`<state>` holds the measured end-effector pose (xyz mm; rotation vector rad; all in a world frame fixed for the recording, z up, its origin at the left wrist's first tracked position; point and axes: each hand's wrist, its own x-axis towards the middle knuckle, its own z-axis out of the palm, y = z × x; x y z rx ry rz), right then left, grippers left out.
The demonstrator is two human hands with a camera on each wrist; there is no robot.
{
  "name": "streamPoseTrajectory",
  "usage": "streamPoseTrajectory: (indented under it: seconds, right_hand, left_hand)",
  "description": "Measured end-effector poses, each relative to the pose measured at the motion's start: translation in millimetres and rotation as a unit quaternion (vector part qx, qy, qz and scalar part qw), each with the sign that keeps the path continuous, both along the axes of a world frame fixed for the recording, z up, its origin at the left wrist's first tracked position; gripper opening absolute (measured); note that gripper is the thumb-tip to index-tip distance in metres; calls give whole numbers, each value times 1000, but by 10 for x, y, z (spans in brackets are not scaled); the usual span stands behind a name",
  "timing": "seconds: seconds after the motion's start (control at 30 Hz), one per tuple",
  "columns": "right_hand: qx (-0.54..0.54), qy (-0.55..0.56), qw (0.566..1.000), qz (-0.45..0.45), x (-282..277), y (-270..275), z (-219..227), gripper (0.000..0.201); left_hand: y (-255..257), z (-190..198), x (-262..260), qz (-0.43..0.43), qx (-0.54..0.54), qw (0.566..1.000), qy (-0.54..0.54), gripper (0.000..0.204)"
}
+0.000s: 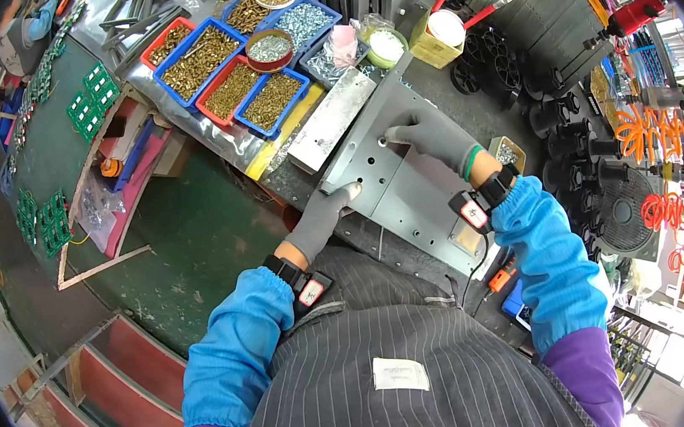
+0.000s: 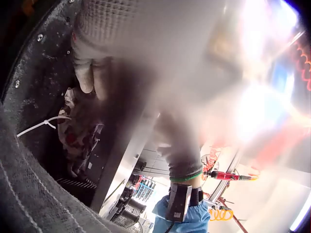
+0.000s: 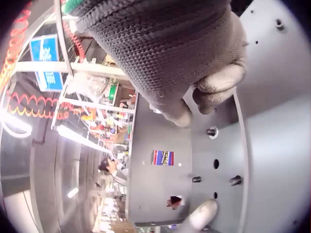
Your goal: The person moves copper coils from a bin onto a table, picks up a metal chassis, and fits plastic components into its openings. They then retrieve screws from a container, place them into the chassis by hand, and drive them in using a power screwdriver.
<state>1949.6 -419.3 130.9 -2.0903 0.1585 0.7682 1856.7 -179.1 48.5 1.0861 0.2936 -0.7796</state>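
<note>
A grey sheet-metal panel [image 1: 420,196] with holes and raised edges lies on the bench in front of me. My gloved left hand [image 1: 314,223] grips its near left edge, the thumb on top and the fingers beneath. Over the panel's far part, my gloved right hand [image 1: 435,142] has its fingers curled close to the surface. Threaded studs [image 3: 235,180] stand up from the panel in the right wrist view. Beside the right fingertips, one stud carries a washer [image 3: 214,133]. I cannot tell whether the right fingers pinch a small fastener.
Blue bins [image 1: 198,59] and red bins [image 1: 230,91] of brass-coloured fasteners stand at the back left. A pale metal block [image 1: 333,120] lies beside the panel. Brushes with red handles [image 1: 490,11] stick out of a yellow box [image 1: 432,44]. Black round parts [image 1: 498,61] stand right.
</note>
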Motion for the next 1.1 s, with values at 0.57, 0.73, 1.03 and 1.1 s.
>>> streamPoseTrajectory:
  seconds: [0.57, 0.73, 1.03, 1.1]
  right_hand:
    - [248, 90, 962, -64, -278, -6, 152, 34]
    - [196, 36, 977, -74, -336, 176, 43, 29]
    - [93, 14, 995, -26, -193, 548, -62, 21]
    - [70, -11, 997, -32, -210, 601, -71, 22]
  left_hand:
    - [-8, -61, -5, 11, -8, 1000, -20, 45]
    - [-13, -6, -7, 16, -21, 999, -22, 44]
    - [-11, -2, -4, 12, -15, 1000, -10, 51]
    - [-19, 22, -9, 24, -21, 999, -9, 46]
